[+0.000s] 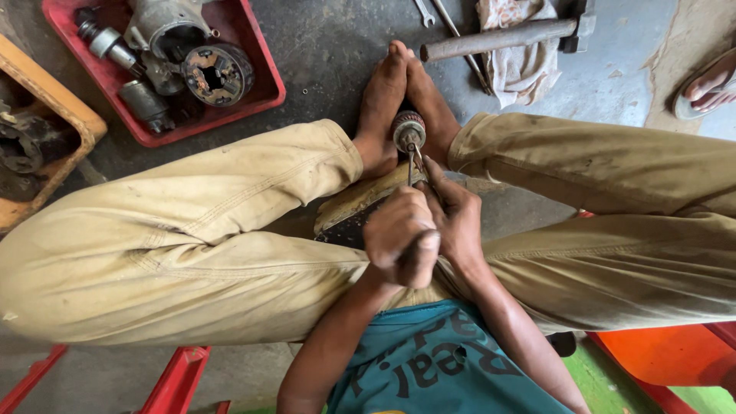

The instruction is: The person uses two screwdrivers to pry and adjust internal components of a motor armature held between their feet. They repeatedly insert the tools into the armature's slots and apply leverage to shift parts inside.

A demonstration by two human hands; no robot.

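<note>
Armature (409, 130) gripped between feet, hands (420, 230) prying

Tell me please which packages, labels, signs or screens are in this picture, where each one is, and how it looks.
Printed lettering on the teal shirt: bottom centre, on the person's chest, dark letters on teal cloth, seen upside down.
Red tray: top left on the floor, rectangular, open, holding grey metal motor parts; no label shows.
No packages, signs or screens are in view.
</note>
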